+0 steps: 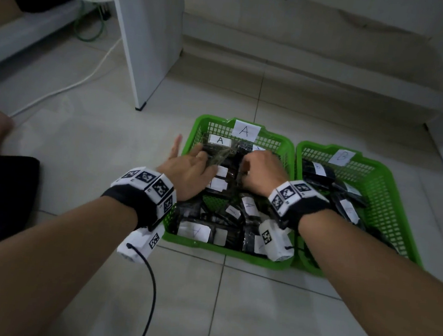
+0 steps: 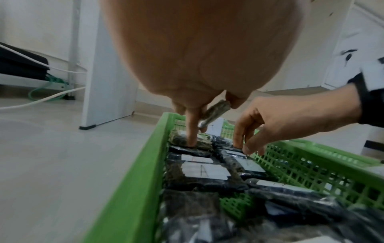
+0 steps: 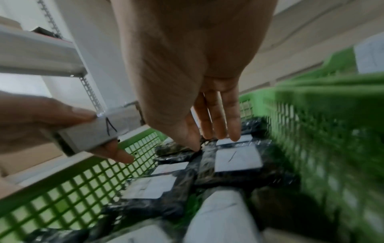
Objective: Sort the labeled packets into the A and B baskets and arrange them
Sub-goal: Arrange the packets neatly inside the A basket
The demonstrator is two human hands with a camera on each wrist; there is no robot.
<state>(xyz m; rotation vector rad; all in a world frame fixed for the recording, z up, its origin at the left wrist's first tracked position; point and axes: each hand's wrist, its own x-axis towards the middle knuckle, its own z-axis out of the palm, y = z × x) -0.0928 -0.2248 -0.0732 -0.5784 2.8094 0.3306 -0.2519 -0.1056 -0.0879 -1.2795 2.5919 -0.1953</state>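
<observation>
Left hand point(image 1: 188, 170) over the near-left part of basket A point(image 1: 191, 135), fingers pinched on one dark packet point(image 2: 214, 113) lifted edge-up, one finger pressed down on a packet lying flat below. Right hand point(image 1: 261, 171) just beside, fingers straight, tips touching flat packets point(image 3: 236, 160) at the far end, nothing clasped. Further right, touching basket A, basket B point(image 1: 389, 193) with more dark labeled packets inside.

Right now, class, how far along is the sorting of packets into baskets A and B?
Done: packets lie in basket A and basket B; none on the floor. In hand: left hand holds an A-labelled packet; right hand fingers touch a packet in A. Left: tidying the jumbled near end.
</observation>
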